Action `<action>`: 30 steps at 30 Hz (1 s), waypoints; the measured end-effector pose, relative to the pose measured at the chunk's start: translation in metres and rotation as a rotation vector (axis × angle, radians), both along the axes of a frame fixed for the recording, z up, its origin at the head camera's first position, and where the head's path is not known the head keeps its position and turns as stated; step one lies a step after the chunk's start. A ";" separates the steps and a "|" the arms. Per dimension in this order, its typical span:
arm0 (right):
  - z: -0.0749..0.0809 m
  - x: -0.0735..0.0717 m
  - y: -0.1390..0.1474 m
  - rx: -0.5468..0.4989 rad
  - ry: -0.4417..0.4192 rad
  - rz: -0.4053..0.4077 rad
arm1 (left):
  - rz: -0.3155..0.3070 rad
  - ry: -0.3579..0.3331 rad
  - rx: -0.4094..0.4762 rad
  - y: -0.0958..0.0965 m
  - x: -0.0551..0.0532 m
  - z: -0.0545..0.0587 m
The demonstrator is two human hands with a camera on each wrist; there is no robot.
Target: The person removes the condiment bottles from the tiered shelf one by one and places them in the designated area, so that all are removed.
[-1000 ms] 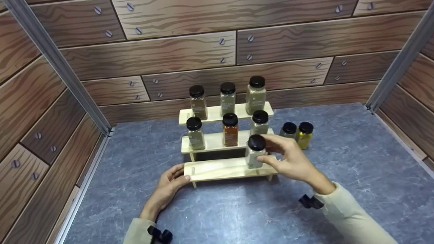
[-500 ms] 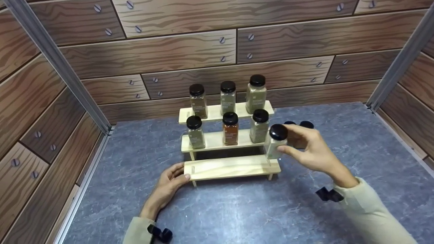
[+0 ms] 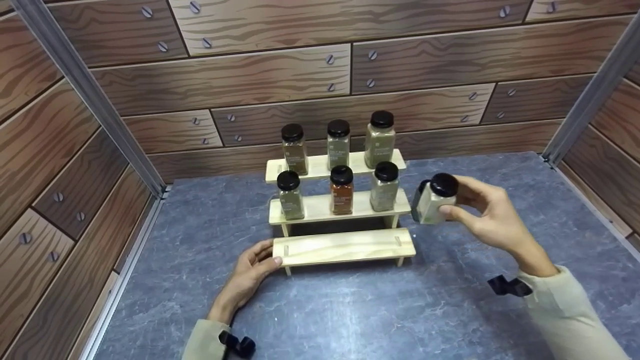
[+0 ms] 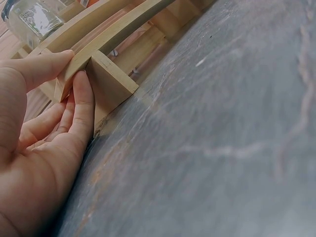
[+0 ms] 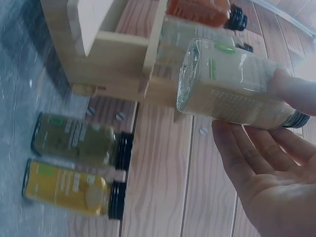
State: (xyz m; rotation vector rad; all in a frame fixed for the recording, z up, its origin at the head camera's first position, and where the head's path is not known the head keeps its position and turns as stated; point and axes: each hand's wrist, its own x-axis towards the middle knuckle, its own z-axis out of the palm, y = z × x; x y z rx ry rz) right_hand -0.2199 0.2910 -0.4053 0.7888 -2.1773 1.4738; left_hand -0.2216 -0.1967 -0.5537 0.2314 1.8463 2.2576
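Note:
My right hand [image 3: 492, 215] pinches a spice jar [image 3: 434, 202] with a black lid and pale contents, held in the air right of a three-tier wooden spice rack [image 3: 345, 246]. In the right wrist view that jar [image 5: 232, 84] is off the table, thumb on one side and fingers on the other. My left hand [image 3: 252, 270] grips the left end of the rack's lowest shelf, thumb on top and fingers beneath, as the left wrist view shows at the shelf's end [image 4: 74, 74]. No jar stands on that lowest shelf.
Several black-lidded jars stand on the upper shelves, among them an orange-red one [image 3: 342, 192]. On the table right of the rack stand a dark green jar [image 5: 76, 138] and a yellow jar [image 5: 69, 190], mostly hidden in the head view. A wood-patterned wall [image 3: 280, 80] rises behind.
My right hand has lifted the pale jar off the right end of the lowest shelf and carried it rightward, past the rack's side. The left hand has stayed on the shelf end.

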 end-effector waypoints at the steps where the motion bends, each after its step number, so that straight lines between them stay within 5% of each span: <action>1: 0.000 0.000 0.002 -0.015 0.006 0.005 | 0.001 0.002 -0.001 0.000 0.000 0.000; 7: 0.004 -0.002 0.015 -0.064 0.007 -0.013 | 0.013 0.008 -0.016 -0.001 0.001 0.000; 20: 0.012 -0.008 0.044 0.002 -0.029 -0.151 | -0.005 -0.023 0.011 -0.001 0.001 -0.001; 30: 0.007 -0.022 0.069 0.026 -0.061 -0.199 | 0.002 0.020 -0.005 0.000 -0.001 -0.001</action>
